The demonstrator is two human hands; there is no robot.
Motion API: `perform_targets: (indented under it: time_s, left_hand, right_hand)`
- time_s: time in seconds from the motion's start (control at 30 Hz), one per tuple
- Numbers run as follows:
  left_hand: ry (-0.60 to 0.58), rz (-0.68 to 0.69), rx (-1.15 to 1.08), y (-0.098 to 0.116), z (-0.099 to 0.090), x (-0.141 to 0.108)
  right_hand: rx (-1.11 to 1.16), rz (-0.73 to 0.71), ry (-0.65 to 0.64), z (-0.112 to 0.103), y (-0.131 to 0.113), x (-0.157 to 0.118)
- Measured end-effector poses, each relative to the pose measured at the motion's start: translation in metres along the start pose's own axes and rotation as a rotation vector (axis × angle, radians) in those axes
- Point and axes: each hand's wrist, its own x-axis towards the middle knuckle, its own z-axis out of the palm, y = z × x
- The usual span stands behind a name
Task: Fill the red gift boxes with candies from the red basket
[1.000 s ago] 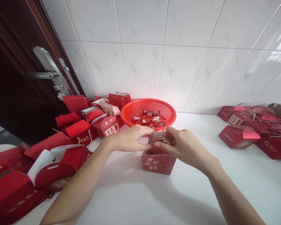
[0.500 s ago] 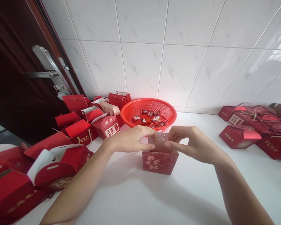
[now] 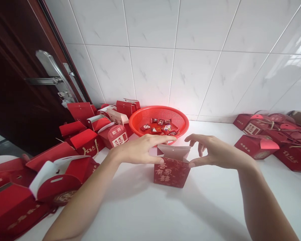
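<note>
A dark red paper gift box (image 3: 171, 172) with pale Chinese characters stands upright on the white table, its top open and the pale inside of the back flap showing. My left hand (image 3: 141, 149) reaches over its left side, thumb at the front top edge and fingers stretched out above the back flap. At the right top corner of the box is the thumb of my right hand (image 3: 213, 152), whose fingers are spread and curved in the air. Just behind the box sits a red plastic basket (image 3: 182, 129) holding several wrapped candies (image 3: 162, 127).
Red gift boxes (image 3: 86, 142) crowd the left of the table, some with lids raised. More closed boxes (image 3: 257, 145), several with cord handles, are piled at the right. A tiled wall (image 3: 153, 77) rises behind, and a dark door (image 3: 15, 43) stands at the left.
My hands have moved apart from their pinch at the box's top. The back flap now shows between them, and the front panel stands with its top edge exposed.
</note>
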Motion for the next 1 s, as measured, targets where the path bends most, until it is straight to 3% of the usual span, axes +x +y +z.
perform_targets:
  time_s: [0.2,0.6,0.8,1.0]
  left_hand:
    - [0.011,0.024,-0.051,-0.005,0.006,0.010]
    - [0.095,0.077,-0.140,-0.013,0.010,0.021]
    - [0.294,0.052,-0.230,-0.019,0.011,0.020]
    - [0.462,0.113,-0.413,-0.008,0.014,0.019]
  right_hand:
    - [0.072,-0.067,-0.107,0.006,0.000,0.013]
    - [0.158,-0.196,0.005,0.019,0.014,0.030]
    - [0.407,-0.273,0.066,0.017,0.015,0.034]
    - [0.615,-0.335,0.159,0.017,0.011,0.033]
